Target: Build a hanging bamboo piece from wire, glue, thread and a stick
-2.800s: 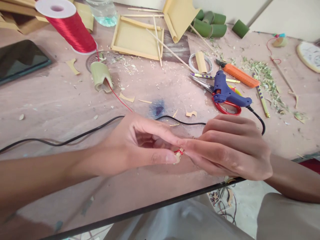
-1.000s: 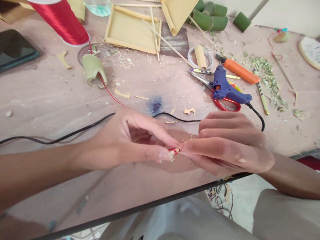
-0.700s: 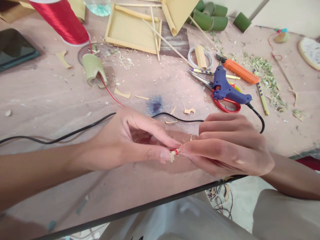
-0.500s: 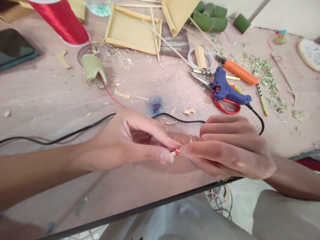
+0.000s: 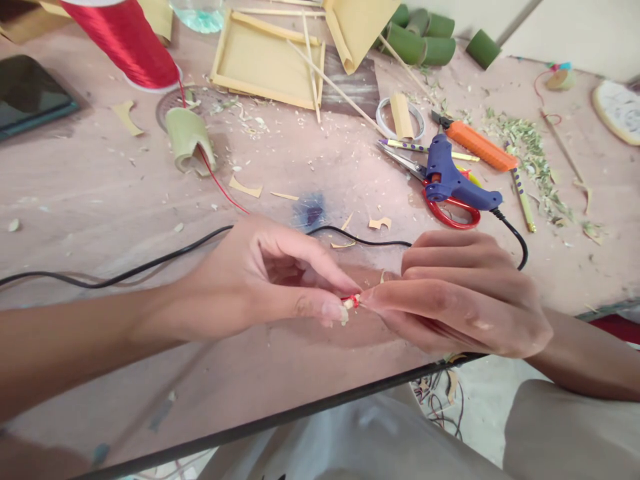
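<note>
At five o'clock from view centre, the left hand pinched a pale stick; the right hand, fingertips closed, met it, hold hidden. Red thread likely wanted even tension.

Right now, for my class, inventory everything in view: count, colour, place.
Table: 1, pinkish, beneath
Small piece: 1, pale, centre front
Thread: count unclear, red, around small piece
Spool: 1, red, back left
Phone: 1, dark, left
Container: 1, clear, back
Cut bamboo: 1, pale, near spool
Bamboo pieces: several, green, back
Tray: 1, tan, back
Folded card: 1, tan, beside tray
Sticks: several, pale, back and right
Scissors: 1, red-handled, right
Glue gun: 1, blue, on scissors
Tape roll: 1, white, behind scissors
Cutter: 1, orange, near glue gun
Pencils: 2, yellow, near glue gun
Cord: 1, black, across table
Shavings: many, greenish, right
Scraps: several, tan, scattered
Disc: 1, white, right
Left hand, right hand: 2, bare, at small piece
</note>
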Available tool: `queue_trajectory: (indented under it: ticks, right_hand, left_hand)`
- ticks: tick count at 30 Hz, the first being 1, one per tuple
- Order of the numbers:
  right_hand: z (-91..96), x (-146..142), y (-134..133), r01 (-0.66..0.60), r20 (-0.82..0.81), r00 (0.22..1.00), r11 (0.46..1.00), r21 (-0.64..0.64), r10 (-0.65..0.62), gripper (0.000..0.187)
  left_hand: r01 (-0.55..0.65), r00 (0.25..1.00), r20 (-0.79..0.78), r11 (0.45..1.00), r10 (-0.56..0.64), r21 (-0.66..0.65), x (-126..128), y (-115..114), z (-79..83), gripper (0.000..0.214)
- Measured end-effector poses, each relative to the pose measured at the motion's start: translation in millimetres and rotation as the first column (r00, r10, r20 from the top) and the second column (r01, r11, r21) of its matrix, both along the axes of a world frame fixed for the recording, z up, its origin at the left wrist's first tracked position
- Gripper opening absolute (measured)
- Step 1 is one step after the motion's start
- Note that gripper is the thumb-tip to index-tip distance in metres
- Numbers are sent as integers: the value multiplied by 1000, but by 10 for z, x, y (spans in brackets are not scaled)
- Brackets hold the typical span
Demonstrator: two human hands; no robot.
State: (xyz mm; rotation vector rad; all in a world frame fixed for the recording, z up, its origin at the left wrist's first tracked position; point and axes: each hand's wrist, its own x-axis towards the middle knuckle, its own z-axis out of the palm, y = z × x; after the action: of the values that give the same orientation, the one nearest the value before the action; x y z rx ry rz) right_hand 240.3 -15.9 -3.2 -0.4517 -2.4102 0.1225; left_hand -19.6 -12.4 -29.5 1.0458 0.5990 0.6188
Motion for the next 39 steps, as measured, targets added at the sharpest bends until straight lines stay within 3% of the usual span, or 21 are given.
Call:
queue_trajectory:
  ticks: [7, 19, 23, 28, 34, 39]
  right_hand:
    - [-16, -15, 1, 8, -21, 1000, 1000, 22, -8, 11]
    - [12, 12, -11, 7, 2, 1000, 1000, 1, -7, 10]
    - [4, 17, 0, 20, 21, 1000, 1000, 14, -21, 10]
    - [-36, 1, 9, -9, -27, 1000, 1000, 25, 10, 10]
    - [-77, -29, 5, 4, -13, 1000, 1000, 12, -4, 6]
    - [-105, -43, 5, -35, -65, 997, 999, 4, 35, 11]
  left_hand:
    - [-12, 1000, -17, 1000, 12, -19, 14, -5, 25, 20]
    - [2, 996, -86, 996, 6, 92, -20, 8, 25, 7]
    - [12, 992, -125, 988, 8, 153, -35, 8, 7, 9]
    - [19, 982, -188, 991, 6, 131, -58, -12, 61, 15]
    - [136, 976, -204, 947, -78, 291, -74, -30, 25, 20]
    - [157, 967, -239, 937, -82, 312, -68, -28, 12, 24]
